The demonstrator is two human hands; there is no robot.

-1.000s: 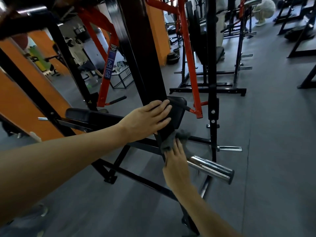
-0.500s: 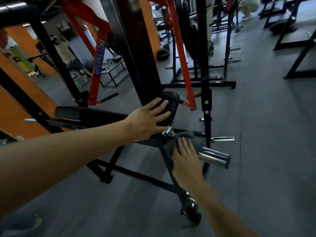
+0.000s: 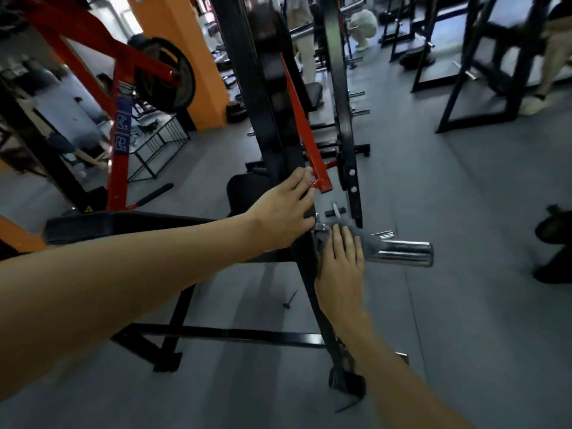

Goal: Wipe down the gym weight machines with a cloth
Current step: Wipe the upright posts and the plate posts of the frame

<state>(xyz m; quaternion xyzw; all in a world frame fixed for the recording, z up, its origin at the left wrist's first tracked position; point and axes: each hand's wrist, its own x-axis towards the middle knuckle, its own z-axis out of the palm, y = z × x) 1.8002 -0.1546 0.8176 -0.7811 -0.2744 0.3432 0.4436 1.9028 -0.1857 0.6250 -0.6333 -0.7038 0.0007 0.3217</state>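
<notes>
Grey rubber gym floor [image 3: 464,305], racks and other people blurred in the background. My left hand [image 3: 283,209] rests on the black upright [image 3: 278,144] of the machine, fingers straight and slightly apart, bracing. My right hand [image 3: 340,267] presses the grey cloth [image 3: 363,238] flat against the frame where the chrome weight peg [image 3: 402,253] joins it; fingers extended, close together. Cloth seems draped over the peg's inner end, though motion blur makes that uncertain.

Risks: the cloth could snag on the bolt [image 3: 322,226] beside my fingertips and pull loose. Flat pressure without a grip may let it slip off the peg to the floor.
</notes>
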